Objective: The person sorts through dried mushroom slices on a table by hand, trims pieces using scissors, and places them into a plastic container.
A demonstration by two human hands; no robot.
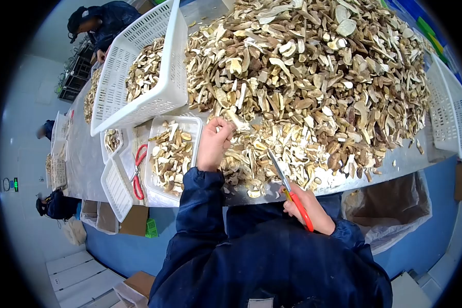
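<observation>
My left hand point(215, 145) is closed, its fingers curled together at the near edge of a big heap of dried mushroom slices point(313, 66). A pale slice point(237, 121) lies right by its fingertips; whether they grip it is unclear. In my right hand point(313, 209) is a pair of scissors point(281, 172) with red handles, the blades pointing forward over paler slices point(287, 146). Left of my left hand, a clear plastic tub point(148, 177) holds more slices. Beside that tub lies a second pair of red-handled scissors point(137, 174).
A large white basket point(164, 95) with slices stands at the left, another white basket point(449, 108) at the right. A small tub point(111, 143) and a white slotted tray point(117, 190) sit left. Below the table's edge is a lined box point(390, 205). Other people point(105, 23) work at far left.
</observation>
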